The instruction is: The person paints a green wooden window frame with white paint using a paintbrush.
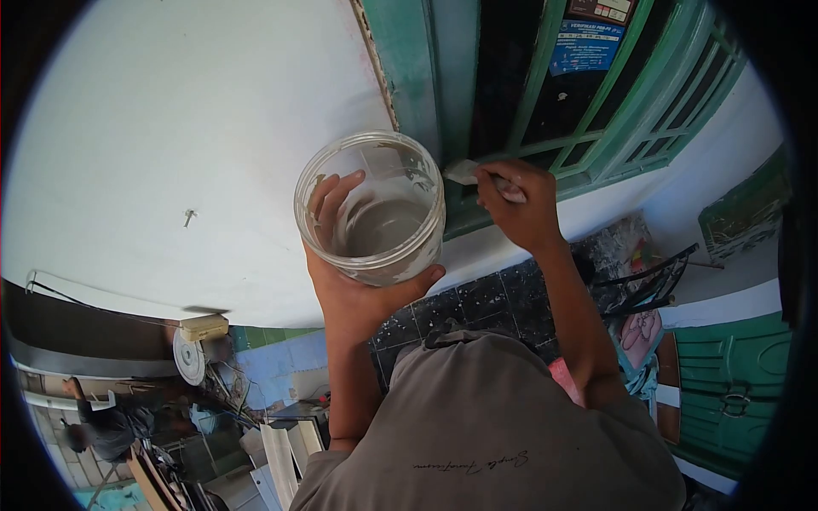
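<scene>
My left hand (358, 294) grips a clear plastic jar (400, 268) from below, its fingers wrapped round the far left side and the thumb along the right. Grey paint (388, 228) lies in the bottom of the jar, and smears of it cling to the inner wall. Just right of the jar, my right hand (528, 200) is closed round the handle of a paintbrush (463, 172). The bristles point left and overlap the green window frame (415, 77) in this view.
A white wall (187, 128) fills the left side, with a small nail (189, 217) in it. A blue sticker (585, 47) is on the window glass. Black floor tiles (486, 302) lie below. A person (111, 426) is at the far lower left, and green doors (733, 383) stand at right.
</scene>
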Tool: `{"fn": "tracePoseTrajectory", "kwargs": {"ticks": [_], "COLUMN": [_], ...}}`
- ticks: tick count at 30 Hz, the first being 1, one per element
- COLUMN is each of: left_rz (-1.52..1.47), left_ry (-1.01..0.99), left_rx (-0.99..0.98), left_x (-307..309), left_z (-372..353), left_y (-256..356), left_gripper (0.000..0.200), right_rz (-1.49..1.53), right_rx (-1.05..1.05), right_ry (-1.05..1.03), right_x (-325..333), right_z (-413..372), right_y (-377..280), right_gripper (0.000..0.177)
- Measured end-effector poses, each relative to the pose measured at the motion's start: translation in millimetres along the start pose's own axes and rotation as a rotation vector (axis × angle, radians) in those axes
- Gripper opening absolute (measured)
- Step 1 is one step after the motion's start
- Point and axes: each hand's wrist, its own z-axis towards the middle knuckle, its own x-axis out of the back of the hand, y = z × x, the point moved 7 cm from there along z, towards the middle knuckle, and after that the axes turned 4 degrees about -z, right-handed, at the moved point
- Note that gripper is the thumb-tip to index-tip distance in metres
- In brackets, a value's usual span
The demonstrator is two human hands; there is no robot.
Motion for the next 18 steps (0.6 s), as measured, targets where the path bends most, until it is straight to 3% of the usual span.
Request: {"fn": "tracePoseTrajectory", "kwargs": {"ticks": [1,6,13,18], "left_rz": [0.037,-0.111,-0.127,-0.116], "left_ry": [-0.018,0.035,0.035,0.020], "left_rx": [-0.018,0.066,0.088,0.092], "left_x": [1,5,4,0], "left_z": [-1,-7,-8,-7], "left_y": [1,4,9,11], "left_gripper": [0.119,0.111,0.109,0.109], "right_rz": [0.031,-0.045,0.005,-0.069], "right_rx": [-0.045,0.150,0.290,0.571], "right_ry": [-0.040,0.020,0.211,0.360], "right_x": [-5,6,37,66], "right_z": [4,41,73,84], "right_y": [1,-29,-89,-138], "right_gripper": [0.010,0.012,0.008,0.009]}}
